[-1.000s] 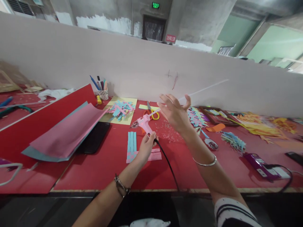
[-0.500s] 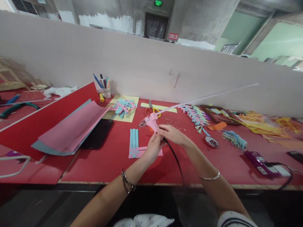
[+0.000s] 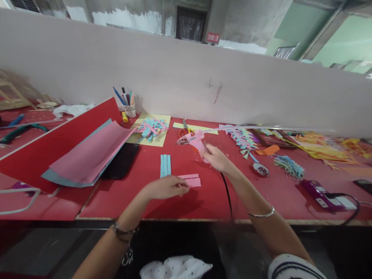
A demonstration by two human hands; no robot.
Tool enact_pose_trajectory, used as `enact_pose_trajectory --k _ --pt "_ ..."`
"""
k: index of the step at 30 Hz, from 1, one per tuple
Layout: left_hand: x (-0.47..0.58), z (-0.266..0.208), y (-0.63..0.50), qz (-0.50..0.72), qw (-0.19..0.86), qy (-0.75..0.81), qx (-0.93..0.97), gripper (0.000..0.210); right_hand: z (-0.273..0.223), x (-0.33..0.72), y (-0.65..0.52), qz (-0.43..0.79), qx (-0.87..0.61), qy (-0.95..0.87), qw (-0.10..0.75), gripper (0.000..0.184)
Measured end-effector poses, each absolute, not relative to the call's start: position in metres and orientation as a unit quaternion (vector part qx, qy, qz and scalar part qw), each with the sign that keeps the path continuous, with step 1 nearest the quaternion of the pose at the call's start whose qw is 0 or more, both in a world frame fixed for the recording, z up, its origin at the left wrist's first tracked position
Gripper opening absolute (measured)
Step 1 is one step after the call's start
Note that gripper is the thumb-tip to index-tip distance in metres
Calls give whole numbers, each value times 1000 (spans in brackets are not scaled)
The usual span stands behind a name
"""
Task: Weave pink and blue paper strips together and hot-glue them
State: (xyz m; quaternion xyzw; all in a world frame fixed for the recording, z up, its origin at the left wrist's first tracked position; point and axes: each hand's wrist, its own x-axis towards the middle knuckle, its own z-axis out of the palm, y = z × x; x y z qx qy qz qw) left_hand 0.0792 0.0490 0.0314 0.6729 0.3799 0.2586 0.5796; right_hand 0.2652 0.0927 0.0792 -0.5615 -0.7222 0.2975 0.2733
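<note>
My right hand (image 3: 216, 157) is wrapped round the handle of a pink hot glue gun (image 3: 195, 140), held above the table with its nozzle to the left. A long clear glue stick (image 3: 247, 127) juts from its back toward the right, and a black cord (image 3: 227, 195) hangs below. Lower on the left, my left hand (image 3: 165, 188) is loosely bent with nothing visible in it. It hovers over a woven corner of paper strips and hides part of it. Upright blue paper strips (image 3: 165, 164) show behind the hand, and pink paper strips (image 3: 193, 180) stick out to its right.
Paper scraps (image 3: 151, 128) lie on a yellow sheet, with scissors (image 3: 186, 126) to their right. Large pink paper (image 3: 90, 155) leans over a black tablet-like slab (image 3: 122, 161) at left. A spoon (image 3: 260, 168) and a purple power box (image 3: 322, 197) sit at right. A wall stands behind.
My left hand has let go of the glue gun and moved down and left over the strips. My right hand now grips the gun alone, slightly farther right, with the glue stick lower.
</note>
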Motion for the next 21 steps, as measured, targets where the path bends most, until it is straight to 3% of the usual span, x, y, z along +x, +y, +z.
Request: enact_pose_trajectory --k 3,6,9,14,21 --pt "34 33 62 294 431 528 671 19 76 279 93 250 -579 -718 296 15" --pt "2 30 79 242 100 730 632 21 69 289 93 235 -585 -703 328 20" --pt "-12 23 89 164 7 786 595 42 62 295 92 240 -601 -685 335 24" --pt "-15 14 94 79 -24 814 576 55 54 300 91 254 -605 -678 331 27" --pt "-16 11 103 77 -12 820 567 54 43 303 84 260 -610 -659 355 32"
